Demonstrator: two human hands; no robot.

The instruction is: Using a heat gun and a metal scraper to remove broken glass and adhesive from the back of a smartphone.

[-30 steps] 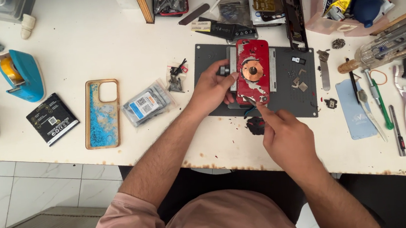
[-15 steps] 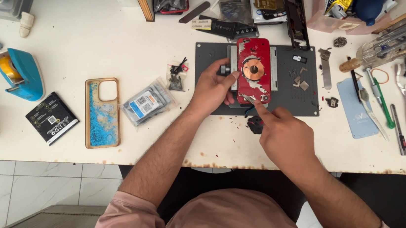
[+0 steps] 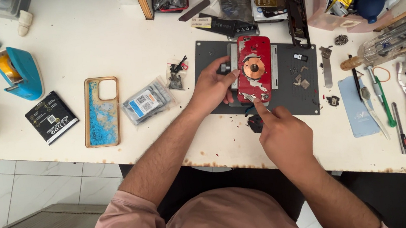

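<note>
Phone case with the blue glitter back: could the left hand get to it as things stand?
Probably yes. The left hand grips the red phone; between it and the phone case lies only a flat plastic bag.

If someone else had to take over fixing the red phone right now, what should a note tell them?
Left hand: grips the left edge of the red phone and steadies it.
Right hand: forefinger presses on the phone's lower end; whether it pinches a tool or part there cannot be told.
Phone: lies back up on the dark grey work mat, its back cover off, a copper coil showing in the middle.
Nearby: small loose parts on the mat, tweezers and screwdrivers to the right, a blue and gold phone case to the left.
Done: phone opened.
Left: judging by the loose parts, the inside work and closing up.
</note>
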